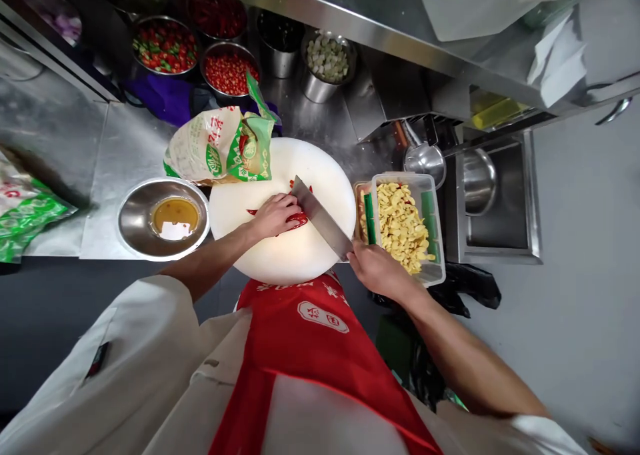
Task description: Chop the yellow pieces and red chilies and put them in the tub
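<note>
My right hand is closed round the handle of a cleaver, whose wide blade slants across a round white cutting board. My left hand, fingers curled, presses red chilli peppers against the board just left of the blade. A pepper tip pokes out on the left of that hand. Small cut red pieces lie by the blade's far end, partly hidden by the cleaver and fingers.
Left of the board stands a steel bowl of brownish liquid. A green-and-white plastic bag overlaps the board's far left edge. A plastic tub of pale yellow slices sits at right, near a sink. Steel pots of chopped ingredients line the back beneath a shelf.
</note>
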